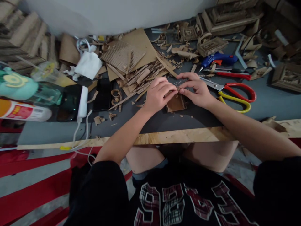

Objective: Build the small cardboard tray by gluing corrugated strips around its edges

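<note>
A small brown cardboard piece (176, 104) with raised, corrugated edges lies on the grey tabletop under my fingertips. My left hand (160, 93) is over its left and far side, with thumb and fingers pinched together at the far edge. From the right, my right hand (194, 89) meets it there, thumb and index finger closed on the same spot. What is between the fingertips is too small to make out. Just left of my hands are corrugated cardboard strips (143, 75).
Right of my hands lie red-and-yellow-handled scissors (237, 94), a red cutter (232, 74) and a blue glue gun (219, 59). A black phone (102, 95), bottles (28, 111) and white cables are at left. Cardboard sheets (138, 40) and cardboard frames (230, 18) lie behind.
</note>
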Demonstrator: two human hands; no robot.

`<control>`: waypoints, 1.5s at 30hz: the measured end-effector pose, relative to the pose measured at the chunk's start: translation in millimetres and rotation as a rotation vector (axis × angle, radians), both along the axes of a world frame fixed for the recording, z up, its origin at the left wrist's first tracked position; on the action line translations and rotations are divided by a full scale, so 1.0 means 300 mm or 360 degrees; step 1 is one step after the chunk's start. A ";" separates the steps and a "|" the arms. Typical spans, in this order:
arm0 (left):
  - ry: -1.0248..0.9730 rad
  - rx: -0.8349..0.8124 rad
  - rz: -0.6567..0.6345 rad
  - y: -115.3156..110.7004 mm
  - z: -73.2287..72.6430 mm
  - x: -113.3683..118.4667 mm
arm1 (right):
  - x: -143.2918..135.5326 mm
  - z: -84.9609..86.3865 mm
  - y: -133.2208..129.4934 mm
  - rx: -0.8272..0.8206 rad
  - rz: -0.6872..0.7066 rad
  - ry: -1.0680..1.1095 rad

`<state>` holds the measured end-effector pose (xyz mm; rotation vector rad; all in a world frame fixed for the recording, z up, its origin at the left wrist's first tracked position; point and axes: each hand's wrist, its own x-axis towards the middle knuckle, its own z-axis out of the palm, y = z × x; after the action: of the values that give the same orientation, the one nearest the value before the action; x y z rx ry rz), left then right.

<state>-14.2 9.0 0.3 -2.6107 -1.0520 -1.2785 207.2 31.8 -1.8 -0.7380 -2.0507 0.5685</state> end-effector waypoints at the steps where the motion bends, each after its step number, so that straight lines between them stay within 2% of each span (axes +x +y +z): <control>1: -0.0026 0.0014 -0.0022 0.000 0.001 0.002 | -0.002 0.002 -0.001 0.0009 -0.0006 -0.0026; 8: -0.0056 -0.0053 -0.0071 -0.002 0.011 0.012 | -0.010 0.011 -0.022 0.0017 -0.0093 -0.0172; 12: -0.0097 -0.0172 -0.0107 0.004 0.001 0.011 | -0.007 0.009 -0.020 0.0039 -0.0015 -0.0179; 16: -0.0022 -0.0312 -0.0060 0.005 -0.008 0.017 | -0.003 0.000 -0.007 0.0048 0.0061 -0.0172; 21: -0.0019 -0.0260 0.0140 0.016 -0.014 0.013 | -0.001 -0.004 -0.004 -0.0021 0.0081 -0.0097; 29: -0.0010 -0.0180 0.0117 0.042 -0.049 0.007 | -0.007 -0.003 -0.015 -0.0358 0.0174 0.0036; 34: -0.0062 -0.0158 0.0199 0.021 -0.029 0.010 | -0.013 0.009 -0.024 -0.0531 0.0197 0.0172; 42: -0.0053 -0.0196 0.0089 0.002 -0.023 0.032 | -0.004 0.010 -0.030 -0.0479 0.0200 0.0094; 45: -0.0091 -0.0240 0.0126 -0.001 -0.025 0.037 | -0.002 0.010 -0.029 -0.0479 0.0221 0.0099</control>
<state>-3.2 8.7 -7.3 -2.6219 -1.2960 -1.3122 206.7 23.2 1.1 -0.7429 -1.9910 0.9829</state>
